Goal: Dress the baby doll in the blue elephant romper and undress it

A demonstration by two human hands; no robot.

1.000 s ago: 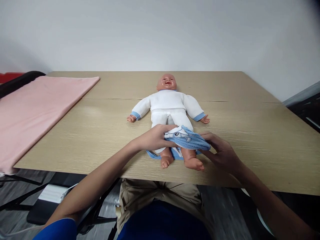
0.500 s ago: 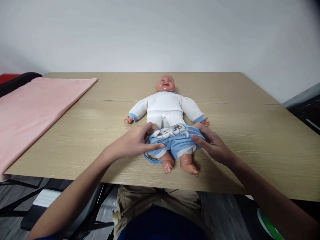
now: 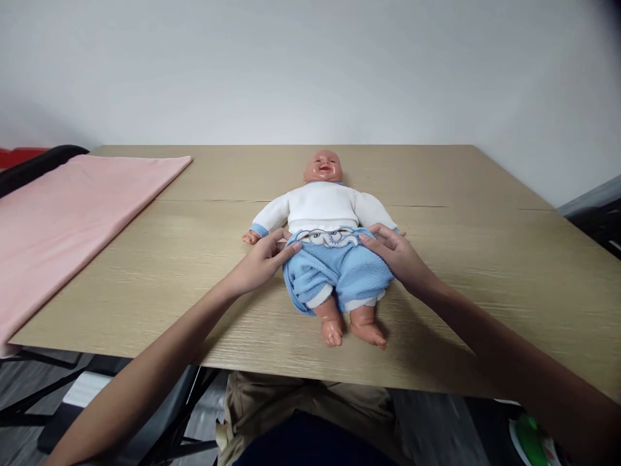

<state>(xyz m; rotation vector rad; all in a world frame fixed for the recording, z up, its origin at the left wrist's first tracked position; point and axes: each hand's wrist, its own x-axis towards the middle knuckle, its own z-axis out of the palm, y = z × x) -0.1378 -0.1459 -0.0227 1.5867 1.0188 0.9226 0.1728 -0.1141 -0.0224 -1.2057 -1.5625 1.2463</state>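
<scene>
A baby doll [image 3: 323, 204] lies on its back on the wooden table [image 3: 213, 223], head toward the wall and bare feet toward me. It wears a white long-sleeved top with blue cuffs. Blue terry overalls [image 3: 339, 268] with white leg hems and an embroidered animal face cover its legs up to the hips. My left hand [image 3: 264, 259] pinches the upper edge of the overalls on the left side, thumb on top. On the right side my right hand [image 3: 400, 255] grips the same edge, thumb in front. The doll's hand on the right is mostly hidden behind my fingers.
A folded pink blanket [image 3: 92, 220] lies along the table's left side and hangs over the front edge. Behind the table stands a pale wall [image 3: 301, 71]. A black chair [image 3: 596, 220] is at the right. Something green [image 3: 528, 440] sits below the table at lower right.
Both hands have moved up the doll's body, pulling the overalls from the thighs to the hips. The white cloth over the upper legs is now covered. The view has shifted slightly.
</scene>
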